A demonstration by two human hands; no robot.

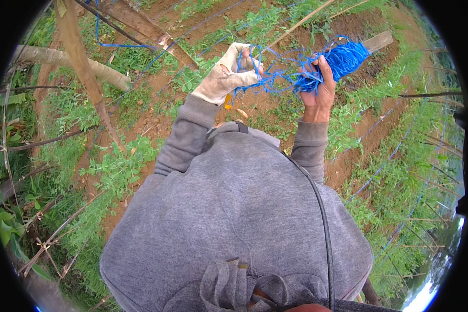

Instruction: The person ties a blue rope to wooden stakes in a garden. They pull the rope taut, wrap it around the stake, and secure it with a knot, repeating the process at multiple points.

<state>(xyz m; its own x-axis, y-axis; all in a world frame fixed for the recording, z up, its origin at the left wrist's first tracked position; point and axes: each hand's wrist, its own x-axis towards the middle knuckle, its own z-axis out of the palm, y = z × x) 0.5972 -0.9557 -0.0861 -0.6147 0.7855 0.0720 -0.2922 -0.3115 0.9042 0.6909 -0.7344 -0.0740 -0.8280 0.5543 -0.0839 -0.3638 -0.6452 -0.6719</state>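
My left hand (pixel 234 70), in a worn whitish glove with bare fingertips, is closed on loose strands of blue plastic twine. A small orange-yellow object (pixel 228 100) shows just below that glove; what it is cannot be told. My right hand (pixel 319 80), ungloved, grips a thick bundle of blue plastic twine (pixel 345 58) wound on a flat wooden stick (pixel 379 41). Tangled loops of the twine (pixel 275 81) stretch between both hands, over the soil. Part of the right palm and some fingers are hidden by the twine.
Wooden poles (pixel 82 62) and a cut trunk piece (pixel 74 62) stand or lean at the left. Blue lines (pixel 378 171) run along rows of low green plants (pixel 117 167) on brown soil. Thin sticks (pixel 43 247) cross at the lower left. A black cable (pixel 323 218) lies over the grey sweatshirt.
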